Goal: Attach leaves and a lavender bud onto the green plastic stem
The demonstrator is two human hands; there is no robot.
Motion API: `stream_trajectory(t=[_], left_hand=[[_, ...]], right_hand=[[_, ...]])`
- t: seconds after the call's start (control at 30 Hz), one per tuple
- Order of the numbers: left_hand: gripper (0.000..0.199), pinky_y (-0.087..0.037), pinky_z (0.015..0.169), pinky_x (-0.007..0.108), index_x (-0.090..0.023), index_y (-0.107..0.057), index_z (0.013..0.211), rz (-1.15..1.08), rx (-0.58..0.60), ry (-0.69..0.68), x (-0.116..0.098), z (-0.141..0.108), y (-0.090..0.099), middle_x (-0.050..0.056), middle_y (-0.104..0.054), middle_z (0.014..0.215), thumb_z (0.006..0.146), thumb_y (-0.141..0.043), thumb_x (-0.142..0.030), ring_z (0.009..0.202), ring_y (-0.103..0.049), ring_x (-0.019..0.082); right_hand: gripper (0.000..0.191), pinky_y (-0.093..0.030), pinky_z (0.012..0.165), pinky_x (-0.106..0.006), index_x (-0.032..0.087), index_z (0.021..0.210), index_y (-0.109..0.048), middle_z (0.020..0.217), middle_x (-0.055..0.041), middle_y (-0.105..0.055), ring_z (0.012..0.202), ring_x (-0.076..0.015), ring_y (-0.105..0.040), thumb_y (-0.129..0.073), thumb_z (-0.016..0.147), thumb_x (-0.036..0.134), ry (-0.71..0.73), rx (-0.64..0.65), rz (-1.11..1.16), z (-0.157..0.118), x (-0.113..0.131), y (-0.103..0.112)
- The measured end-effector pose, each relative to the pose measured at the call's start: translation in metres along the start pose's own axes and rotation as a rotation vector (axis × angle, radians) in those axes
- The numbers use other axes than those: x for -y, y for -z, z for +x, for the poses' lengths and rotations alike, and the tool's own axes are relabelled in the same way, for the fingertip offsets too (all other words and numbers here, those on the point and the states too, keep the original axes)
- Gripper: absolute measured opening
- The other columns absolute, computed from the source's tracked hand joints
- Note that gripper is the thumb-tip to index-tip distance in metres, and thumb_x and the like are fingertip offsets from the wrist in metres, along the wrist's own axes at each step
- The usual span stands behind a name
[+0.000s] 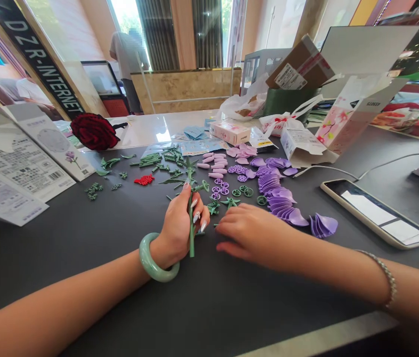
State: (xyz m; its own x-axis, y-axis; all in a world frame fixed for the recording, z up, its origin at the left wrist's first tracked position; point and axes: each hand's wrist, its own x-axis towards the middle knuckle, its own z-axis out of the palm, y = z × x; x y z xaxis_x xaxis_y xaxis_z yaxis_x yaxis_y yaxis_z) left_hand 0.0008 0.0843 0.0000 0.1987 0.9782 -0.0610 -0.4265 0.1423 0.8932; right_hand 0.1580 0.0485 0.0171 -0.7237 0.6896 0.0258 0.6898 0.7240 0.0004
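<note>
Near the middle of the table, my left hand is wrapped around a green plastic flower stem, which stands roughly upright with narrow leaves at its top. My right hand is just to the right, slightly blurred, palm down over the table. Its thumb sits apart from the bent fingers. A small green piece shows at those fingertips; I cannot tell whether they touch it. Beyond this hand lie star-shaped green parts, green rings, purple rings and a curved row of purple petals.
Pink bud pieces, short green stems and a red piece lie farther back. A phone rests at right beside a cable. Boxes stand at left and an open carton at right. Behind, a person stands.
</note>
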Motion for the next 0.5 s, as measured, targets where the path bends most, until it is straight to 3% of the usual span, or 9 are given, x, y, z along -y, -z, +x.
stream_trajectory(t=[0.17, 0.33, 0.5], left_hand=[[0.055, -0.032, 0.039, 0.020, -0.019, -0.040, 0.050, 0.015, -0.037, -0.047, 0.000, -0.003, -0.001, -0.006, -0.035, 0.040, 0.103, -0.033, -0.032, 0.031, -0.039, 0.008], [0.053, -0.032, 0.039, 0.020, -0.018, -0.043, 0.050, 0.025, -0.032, -0.058, 0.001, -0.008, -0.001, -0.005, -0.036, 0.039, 0.101, -0.035, -0.031, 0.031, -0.037, 0.007], [0.049, -0.032, 0.039, 0.020, -0.018, -0.047, 0.053, 0.019, -0.008, -0.026, 0.004, -0.014, -0.003, -0.006, -0.037, 0.040, 0.099, -0.033, -0.028, 0.031, -0.039, 0.007]], right_hand=[[0.017, -0.051, 0.065, -0.036, 0.013, 0.094, -0.072, 0.089, -0.0130, -0.073, 0.080, -0.0275, -0.069, -0.060, 0.093, 0.026, -0.204, -0.011, -0.064, 0.026, -0.038, 0.015], [0.018, -0.055, 0.079, -0.039, 0.015, 0.105, -0.065, 0.102, -0.0057, -0.069, 0.089, -0.0190, -0.067, -0.058, 0.097, 0.029, -0.332, -0.042, -0.102, 0.064, -0.076, 0.016], [0.024, -0.056, 0.082, -0.041, 0.016, 0.113, -0.063, 0.113, -0.0072, -0.065, 0.096, -0.0204, -0.065, -0.060, 0.095, 0.032, -0.360, -0.022, -0.106, 0.089, -0.092, 0.005]])
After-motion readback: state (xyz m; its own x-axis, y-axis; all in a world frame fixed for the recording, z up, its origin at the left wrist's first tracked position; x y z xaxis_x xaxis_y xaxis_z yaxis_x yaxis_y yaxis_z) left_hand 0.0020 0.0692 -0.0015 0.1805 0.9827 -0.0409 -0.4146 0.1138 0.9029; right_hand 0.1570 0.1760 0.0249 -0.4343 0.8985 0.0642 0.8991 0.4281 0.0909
